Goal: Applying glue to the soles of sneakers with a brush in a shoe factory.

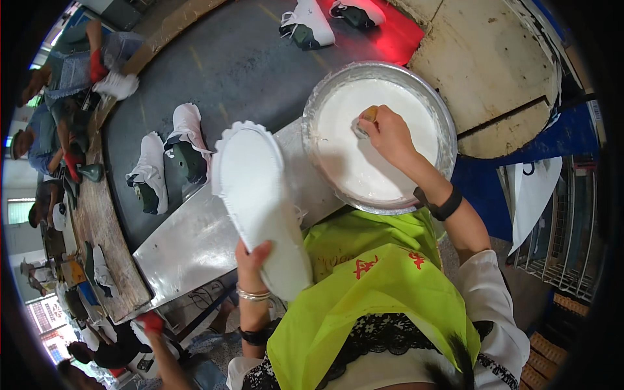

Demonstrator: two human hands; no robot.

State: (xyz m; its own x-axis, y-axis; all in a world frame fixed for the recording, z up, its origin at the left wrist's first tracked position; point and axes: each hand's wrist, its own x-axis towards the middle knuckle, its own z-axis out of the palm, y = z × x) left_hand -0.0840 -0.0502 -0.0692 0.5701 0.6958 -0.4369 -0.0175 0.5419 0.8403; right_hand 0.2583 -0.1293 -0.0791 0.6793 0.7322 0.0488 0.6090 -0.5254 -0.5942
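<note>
My left hand (253, 266) grips a white shoe upper (250, 188) near its heel end. Its flat, pale underside faces up, and a scalloped rim runs round the toe. My right hand (390, 133) is closed round a small brush (361, 129) with a yellowish wooden handle. The brush is over a large metal basin (453, 140) of thick white liquid (364, 170); whether its bristles dip in, I cannot tell. The basin stands right of the shoe upper, on the metal ledge (188, 250) beside a dark conveyor belt (240, 71).
White shoes with dark green insides (149, 172) sit on the belt at left. Another pair (312, 26) lies at the far end under red light. A worn board (487, 58) is beyond the basin, a wire rack (559, 221) at right. Several people work along the left side.
</note>
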